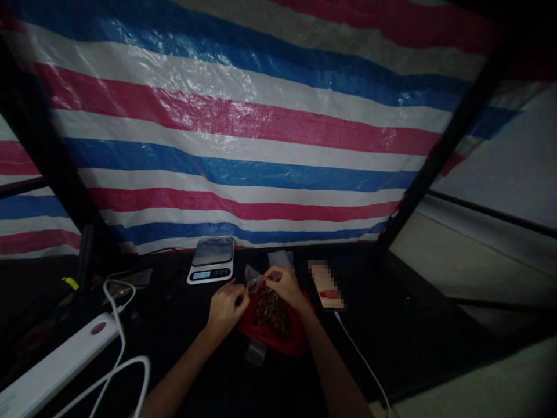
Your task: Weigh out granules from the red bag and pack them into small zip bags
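Observation:
A small clear plastic bag point(253, 275) is held up between my hands. My right hand point(285, 287) pinches its right edge. My left hand point(227, 305) is closed, with thumb and fingertips together at the bag's lower left side. Right below them lies an open red plastic bag point(299, 339) holding a heap of small brown pieces point(272, 313); their kind is too dark to make out. Another clear bag point(256, 352) lies at the red bag's near edge. More clear bags point(282, 259) lie just behind my right hand.
A white digital scale point(211, 261) stands at the back left. To the right lies a phone point(326, 283) with a white cable point(362, 355). A white power strip point(61, 363) with looping cables fills the left front. Striped sheeting point(261, 139) hangs behind the black table point(391, 325).

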A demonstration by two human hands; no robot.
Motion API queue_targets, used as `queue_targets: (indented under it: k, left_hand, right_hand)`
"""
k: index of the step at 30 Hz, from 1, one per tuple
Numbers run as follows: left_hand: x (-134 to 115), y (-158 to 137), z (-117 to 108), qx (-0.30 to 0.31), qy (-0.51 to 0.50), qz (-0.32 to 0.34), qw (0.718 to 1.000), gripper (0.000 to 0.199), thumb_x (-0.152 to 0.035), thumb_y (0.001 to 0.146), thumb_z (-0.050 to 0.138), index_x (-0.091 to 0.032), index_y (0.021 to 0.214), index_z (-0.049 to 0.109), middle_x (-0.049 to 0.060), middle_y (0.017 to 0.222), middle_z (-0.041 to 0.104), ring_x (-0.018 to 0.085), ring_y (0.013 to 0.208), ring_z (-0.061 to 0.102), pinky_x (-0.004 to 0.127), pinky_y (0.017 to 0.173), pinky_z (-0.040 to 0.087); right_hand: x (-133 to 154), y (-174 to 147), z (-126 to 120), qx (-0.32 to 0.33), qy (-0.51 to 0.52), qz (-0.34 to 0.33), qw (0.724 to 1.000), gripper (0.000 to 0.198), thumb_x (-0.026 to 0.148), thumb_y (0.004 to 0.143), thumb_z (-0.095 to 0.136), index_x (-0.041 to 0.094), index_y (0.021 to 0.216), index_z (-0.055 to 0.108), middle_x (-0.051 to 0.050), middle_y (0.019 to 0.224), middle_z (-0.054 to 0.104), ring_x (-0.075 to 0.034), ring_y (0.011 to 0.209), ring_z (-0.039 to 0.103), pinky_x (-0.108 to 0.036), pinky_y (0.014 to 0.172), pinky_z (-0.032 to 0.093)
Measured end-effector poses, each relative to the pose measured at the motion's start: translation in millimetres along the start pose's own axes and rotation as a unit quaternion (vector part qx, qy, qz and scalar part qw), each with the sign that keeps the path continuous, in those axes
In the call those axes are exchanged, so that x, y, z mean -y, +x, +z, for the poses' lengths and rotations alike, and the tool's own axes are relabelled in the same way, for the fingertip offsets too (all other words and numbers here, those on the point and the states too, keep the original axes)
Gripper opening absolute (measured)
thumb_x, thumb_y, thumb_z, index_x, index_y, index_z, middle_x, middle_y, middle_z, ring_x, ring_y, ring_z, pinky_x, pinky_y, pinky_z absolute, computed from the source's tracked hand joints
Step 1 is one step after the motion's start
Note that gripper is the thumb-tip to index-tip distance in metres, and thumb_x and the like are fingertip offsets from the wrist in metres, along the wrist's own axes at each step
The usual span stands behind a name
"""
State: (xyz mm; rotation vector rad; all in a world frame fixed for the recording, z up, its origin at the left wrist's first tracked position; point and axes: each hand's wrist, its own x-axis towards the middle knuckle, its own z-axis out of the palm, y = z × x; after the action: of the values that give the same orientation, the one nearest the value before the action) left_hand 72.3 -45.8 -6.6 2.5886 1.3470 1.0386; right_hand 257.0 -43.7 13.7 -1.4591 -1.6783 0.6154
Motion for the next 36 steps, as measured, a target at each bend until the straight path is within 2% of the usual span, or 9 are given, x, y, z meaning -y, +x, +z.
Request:
queue_targets:
  k: [6, 11, 15, 20, 23, 25, 29, 33, 36]
  left_hand:
    - [-1.3, -2.9, 4.5, -0.018, -0.01, 0.071, 0.997, 0.018, -0.018, 0.079, 0.041, -0.018, 0.068, 0.054, -0.001, 0.065, 0.06, 0.011, 0.063, 0.056, 0.03, 0.089, 0.041]
    - [-18.1, 0.6, -6.6, -0.034, -0.008, 0.077, 0.996, 0.019, -0.016, 0.078, 0.042, -0.019, 0.064, 0.054, -0.003, 0.062, 0.059, 0.012, 0.066, 0.053, 0.043, 0.099, 0.027]
    - [-19.3, 2.3, -12.5, -0.034, -0.026, 0.068, 0.997, 0.02, -0.017, 0.081, 0.041, -0.019, 0.068, 0.056, -0.002, 0.065, 0.06, 0.014, 0.074, 0.052, 0.043, 0.095, 0.026]
    - [-8.4, -0.4, -1.9, 0.038, -0.126, 0.01, 0.991, 0.027, -0.029, 0.084, 0.038, -0.018, 0.072, 0.06, 0.002, 0.069, 0.062, 0.015, 0.073, 0.053, 0.03, 0.073, 0.037]
    - [-8.0, -0.5, 5.9, 0.094, -0.307, -0.067, 0.945, 0.048, -0.039, 0.087, 0.024, -0.016, 0.066, 0.059, 0.002, 0.054, 0.057, 0.012, 0.054, 0.051, 0.025, 0.061, 0.038]
    - [-9.0, 2.2, 8.5, 0.074, -0.414, -0.131, 0.898, 0.056, -0.046, 0.086, 0.019, -0.014, 0.06, 0.058, 0.001, 0.049, 0.053, 0.01, 0.047, 0.048, 0.022, 0.053, 0.037]
    - [-6.5, 10.6, 8.6, 0.016, -0.501, -0.271, 0.822, 0.041, -0.052, 0.071, 0.051, -0.012, 0.064, 0.058, -0.001, 0.052, 0.055, 0.009, 0.046, 0.046, 0.019, 0.046, 0.034]
    - [-1.3, 13.4, 9.1, 0.004, -0.544, -0.309, 0.78, 0.035, -0.043, 0.065, 0.062, -0.014, 0.083, 0.063, 0.002, 0.076, 0.066, 0.015, 0.07, 0.058, 0.021, 0.064, 0.044]
    - [-1.8, 14.4, 11.3, 0.006, -0.552, -0.316, 0.772, 0.039, -0.04, 0.063, 0.064, -0.014, 0.092, 0.062, 0.006, 0.093, 0.066, 0.019, 0.086, 0.059, 0.025, 0.074, 0.045]
  right_hand:
    - [18.0, -10.0, 1.0, 0.049, -0.085, -0.056, 0.994, 0.019, 0.03, 0.072, 0.056, 0.023, 0.088, 0.064, 0.002, 0.074, 0.066, -0.012, 0.065, 0.058, -0.02, 0.059, 0.04]
    - [28.2, -13.9, 8.1, -0.01, -0.157, -0.03, 0.987, 0.018, 0.027, 0.076, 0.051, 0.027, 0.088, 0.065, 0.001, 0.076, 0.068, -0.013, 0.068, 0.06, -0.022, 0.061, 0.039]
    - [18.0, -7.7, 5.3, -0.042, -0.065, -0.007, 0.997, 0.02, 0.027, 0.075, 0.051, 0.026, 0.089, 0.065, 0.001, 0.077, 0.068, -0.012, 0.062, 0.059, -0.022, 0.058, 0.042]
    - [8.4, -2.4, 4.6, -0.016, 0.203, 0.03, 0.979, 0.028, 0.034, 0.073, 0.053, 0.017, 0.093, 0.063, -0.004, 0.076, 0.067, -0.009, 0.041, 0.052, -0.021, 0.039, 0.041]
    - [13.1, -4.3, 4.2, -0.008, 0.295, 0.029, 0.955, 0.032, 0.037, 0.071, 0.057, 0.015, 0.093, 0.063, -0.004, 0.073, 0.066, -0.007, 0.038, 0.05, -0.019, 0.037, 0.039]
    - [17.0, -6.3, 3.5, 0.006, 0.309, 0.021, 0.951, 0.032, 0.036, 0.071, 0.058, 0.015, 0.094, 0.064, -0.004, 0.075, 0.067, -0.007, 0.041, 0.051, -0.019, 0.039, 0.04]
    - [16.4, -7.7, 3.8, 0.044, 0.266, 0.004, 0.963, 0.029, 0.032, 0.072, 0.056, 0.017, 0.095, 0.065, -0.004, 0.076, 0.067, -0.008, 0.045, 0.054, -0.02, 0.044, 0.043]
    - [5.9, -5.7, 5.5, 0.052, 0.213, -0.015, 0.976, 0.027, 0.024, 0.071, 0.056, 0.017, 0.096, 0.065, -0.003, 0.072, 0.067, -0.009, 0.047, 0.055, -0.021, 0.047, 0.044]
    - [-2.5, -4.7, 2.0, 0.09, 0.215, -0.015, 0.972, 0.032, 0.022, 0.071, 0.055, 0.018, 0.102, 0.062, -0.003, 0.074, 0.067, -0.009, 0.047, 0.055, -0.02, 0.045, 0.043]
